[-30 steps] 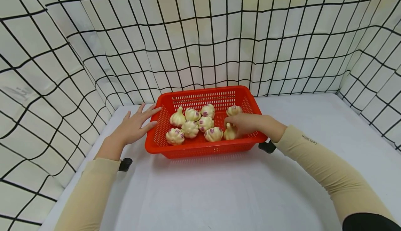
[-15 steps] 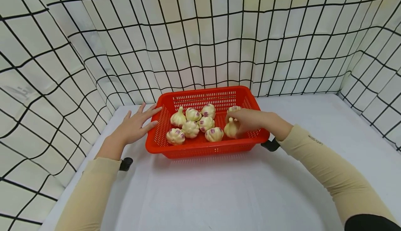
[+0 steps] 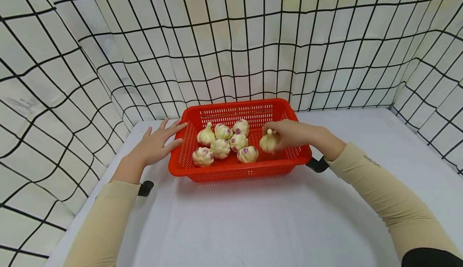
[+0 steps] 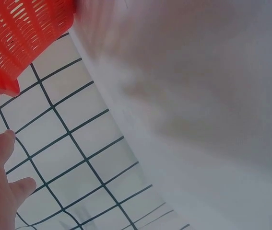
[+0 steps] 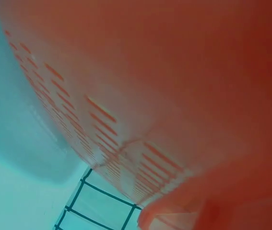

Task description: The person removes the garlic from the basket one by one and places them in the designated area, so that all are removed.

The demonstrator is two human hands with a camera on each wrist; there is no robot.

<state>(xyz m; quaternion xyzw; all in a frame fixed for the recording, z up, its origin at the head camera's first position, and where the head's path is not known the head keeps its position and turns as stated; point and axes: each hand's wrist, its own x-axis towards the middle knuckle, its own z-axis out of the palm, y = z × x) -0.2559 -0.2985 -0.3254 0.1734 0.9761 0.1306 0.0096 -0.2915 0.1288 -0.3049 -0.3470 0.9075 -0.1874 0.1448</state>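
A red plastic basket point(image 3: 231, 172) with slotted walls holds several garlic bulbs, pale with purple streaks, such as the bulb point(image 3: 247, 155) near its front wall. Inside its right part my right hand point(image 3: 291, 132) grips one garlic bulb point(image 3: 269, 141), stem up, between thumb and fingers. My left hand point(image 3: 153, 144) rests at the left rim with fingers spread and fairly straight. In the left wrist view its fingertip touches the underside of the basket rim point(image 4: 4, 86). The right wrist view is mostly filled by the basket's outer wall point(image 5: 102, 81), and that hand's grip is hidden there.
The basket stands on a white-covered table point(image 3: 231, 218). A black grid net point(image 3: 231, 52) over white sheeting rises behind the basket and along both sides. A black wrist-camera mount point(image 3: 318, 165) sits under the right wrist, close to the basket's right end.
My right hand has raised the gripped garlic bulb a little, away from the basket's front wall. The bulb at the back right is now hidden behind that hand. My left hand stays put.
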